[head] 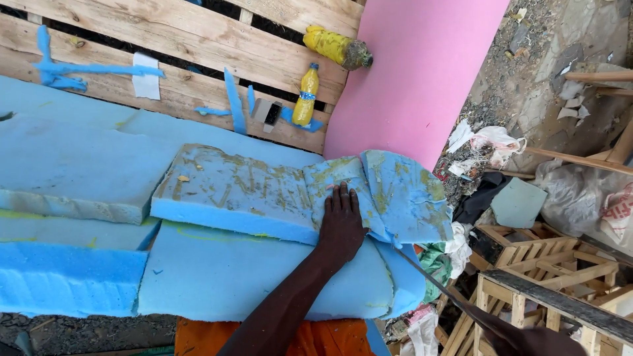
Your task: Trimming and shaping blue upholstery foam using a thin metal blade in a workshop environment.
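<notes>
My left hand (pixel 341 224) lies flat, fingers apart, on a blue foam slab (pixel 231 188) smeared with yellowish glue. The hand sits on the seam where that slab meets a glue-streaked blue foam flap (pixel 409 194) that curls over the right end. My right hand (pixel 527 339), at the bottom right corner, grips the handle of a long thin blade (pixel 438 283). The blade's tip reaches the flap's lower edge, just right of my left hand. Both pieces rest on a thicker blue foam slab (pixel 250 277).
More blue foam slabs (pixel 72 165) lie stacked to the left on a wooden pallet (pixel 198 39). Two yellow bottles (pixel 306 95) and foam scraps sit on the pallet. A pink foam sheet (pixel 422 72) leans behind. Wooden frames (pixel 541 264), plastic bags and rubbish crowd the right.
</notes>
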